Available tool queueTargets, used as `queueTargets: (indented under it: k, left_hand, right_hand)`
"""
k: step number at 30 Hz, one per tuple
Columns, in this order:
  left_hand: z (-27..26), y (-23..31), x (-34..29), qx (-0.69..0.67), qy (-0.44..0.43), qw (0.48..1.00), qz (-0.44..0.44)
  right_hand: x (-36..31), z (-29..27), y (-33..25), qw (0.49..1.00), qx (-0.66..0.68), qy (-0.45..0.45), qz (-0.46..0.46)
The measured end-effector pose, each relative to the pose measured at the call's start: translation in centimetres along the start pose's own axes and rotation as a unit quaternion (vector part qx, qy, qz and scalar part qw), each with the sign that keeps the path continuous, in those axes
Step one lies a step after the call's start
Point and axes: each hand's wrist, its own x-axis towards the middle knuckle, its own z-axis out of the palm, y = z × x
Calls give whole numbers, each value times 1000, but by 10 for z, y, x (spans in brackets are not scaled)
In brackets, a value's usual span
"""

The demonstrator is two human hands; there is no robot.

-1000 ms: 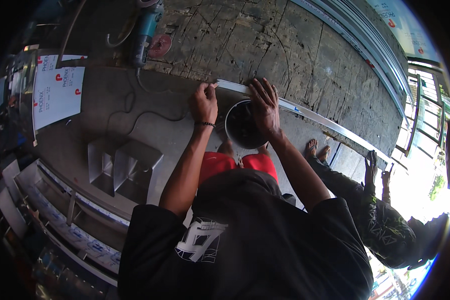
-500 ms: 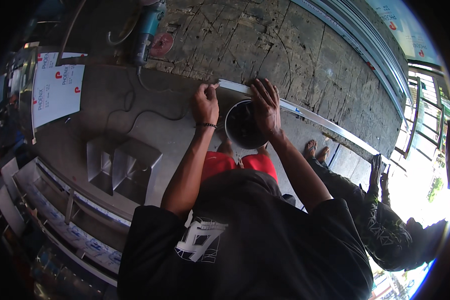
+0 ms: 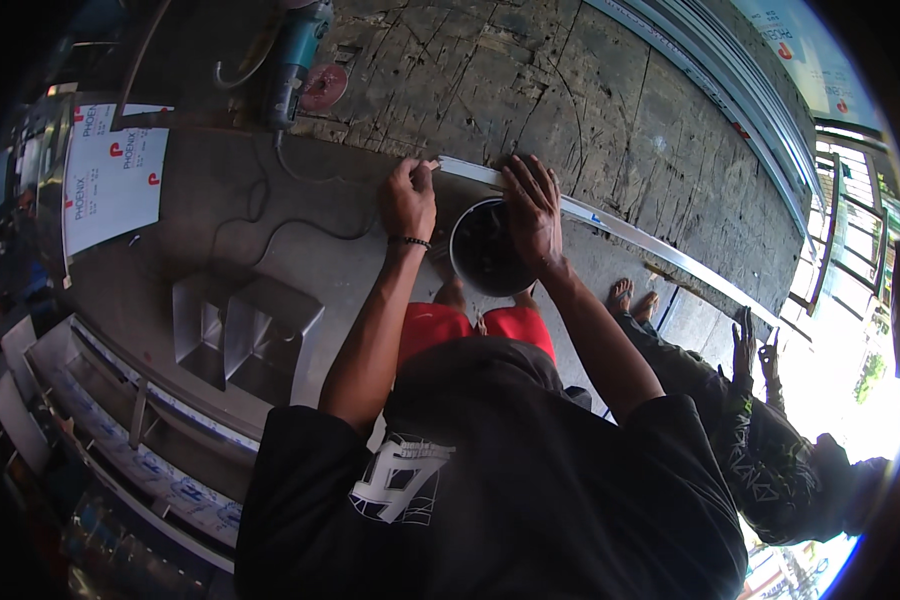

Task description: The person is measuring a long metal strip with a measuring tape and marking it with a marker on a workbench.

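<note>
Long, narrow silvery metal strip (image 3: 660, 248) is laid along near edge of scarred grey-brown wooden bench (image 3: 450, 90). Strip's left end is met by curled left hand (image 3: 408, 205); grip can't be told. Strip is covered by flat right hand (image 3: 536, 215), fingers extended. Placement looks done; remainder can't be judged.

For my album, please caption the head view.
A metal strip along a worn bench, left hand at one end, right hand over it.
</note>
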Motion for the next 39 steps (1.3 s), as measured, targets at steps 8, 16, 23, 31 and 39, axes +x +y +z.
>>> queueTargets:
  k: [8,16,23,31,39]
  left_hand:
    - [-8,-5,10,0,-26,999,36]
    - [-15,-8,30,-20,-95,994,58]
    - [-14,-15,47,7,-137,985,103]
    - [-22,-17,49,-3,-157,980,119]
    - [-20,-13,51,48,-165,977,125]
  right_hand:
    - [3,-1,-1,1000,-22,9,-1]
    - [0,-1,-1,1000,0,8,4]
    - [2,-1,-1,1000,1,7,2]
    - [2,-2,-1,1000,5,8,6]
    - [2,-2,-3,1000,-13,16,-3]
